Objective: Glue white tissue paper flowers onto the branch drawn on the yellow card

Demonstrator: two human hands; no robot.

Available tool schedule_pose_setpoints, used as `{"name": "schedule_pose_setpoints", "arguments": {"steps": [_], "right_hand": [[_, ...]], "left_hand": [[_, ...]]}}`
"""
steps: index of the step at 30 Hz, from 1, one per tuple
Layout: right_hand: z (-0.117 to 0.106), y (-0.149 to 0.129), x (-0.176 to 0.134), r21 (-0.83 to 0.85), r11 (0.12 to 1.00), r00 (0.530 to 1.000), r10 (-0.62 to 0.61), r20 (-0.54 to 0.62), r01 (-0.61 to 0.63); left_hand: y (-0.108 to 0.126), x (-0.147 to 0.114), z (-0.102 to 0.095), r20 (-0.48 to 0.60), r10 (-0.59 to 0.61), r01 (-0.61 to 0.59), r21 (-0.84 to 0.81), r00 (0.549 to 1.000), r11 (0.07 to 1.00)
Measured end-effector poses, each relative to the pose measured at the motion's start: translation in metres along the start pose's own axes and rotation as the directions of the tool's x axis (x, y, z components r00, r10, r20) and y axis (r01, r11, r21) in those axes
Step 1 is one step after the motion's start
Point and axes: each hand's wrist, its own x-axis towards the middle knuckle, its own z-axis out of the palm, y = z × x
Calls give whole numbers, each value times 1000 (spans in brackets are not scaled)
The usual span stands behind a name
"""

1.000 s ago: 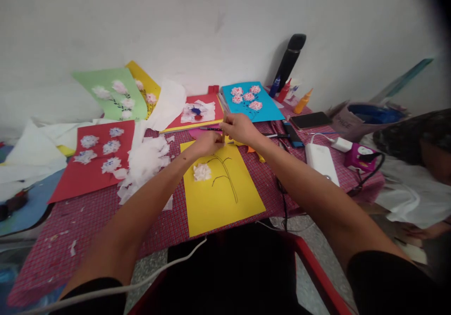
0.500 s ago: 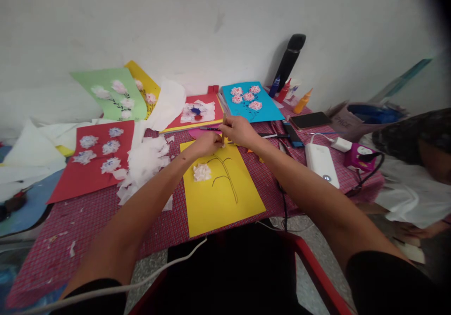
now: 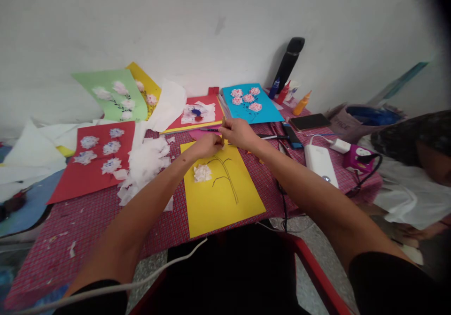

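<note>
My right hand [image 3: 240, 133] is closed around a short, thin light-brown stick [image 3: 222, 141], held upright over the top part of a yellow paper sheet [image 3: 218, 214]. Beside it, my left hand [image 3: 208, 145] has its fingers pinched together at the stick's lower end. Whatever lies between those fingertips is too small to make out. A stem with branches [image 3: 229, 180] is drawn on the sheet below my hands. Left of the stem sits a crumpled white tissue flower [image 3: 202, 173]. Torn white tissue pieces [image 3: 146, 162] are heaped left of the sheet.
Finished flower sheets in red [image 3: 102, 169], green [image 3: 109, 87] and blue [image 3: 248, 113] surround the work. At right are paint bottles [image 3: 302, 103], a phone [image 3: 310, 121], a white power bank [image 3: 320, 162] and a purple plug adapter [image 3: 356, 159]. Another person [image 3: 405, 188] is at far right.
The view has shifted very slightly. Both hands stay at the stick over the yellow sheet, with no clear change in their grip.
</note>
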Motion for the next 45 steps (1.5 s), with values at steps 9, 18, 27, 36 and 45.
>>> {"name": "schedule_pose_setpoints", "arguments": {"steps": [9, 18, 27, 36, 45], "right_hand": [[-6, -2, -5, 62, 998, 999, 33, -32, -31], [0, 2, -4, 108, 994, 999, 36, -34, -32], [0, 1, -5, 87, 994, 997, 71, -14, -70], [-1, -1, -7, 77, 995, 997, 71, -32, -69], [-7, -4, -6, 99, 994, 993, 67, -101, -57]], "left_hand": [[3, -2, -2, 1, -17, 17, 41, 1000, 999], [7, -8, -6, -26, -57, 54, -89, 998, 995], [3, -3, 2, -81, -69, 64, -64, 994, 996], [4, -1, 4, -91, -71, 68, -29, 993, 997], [2, -3, 4, -95, -81, 78, -41, 992, 996]]}}
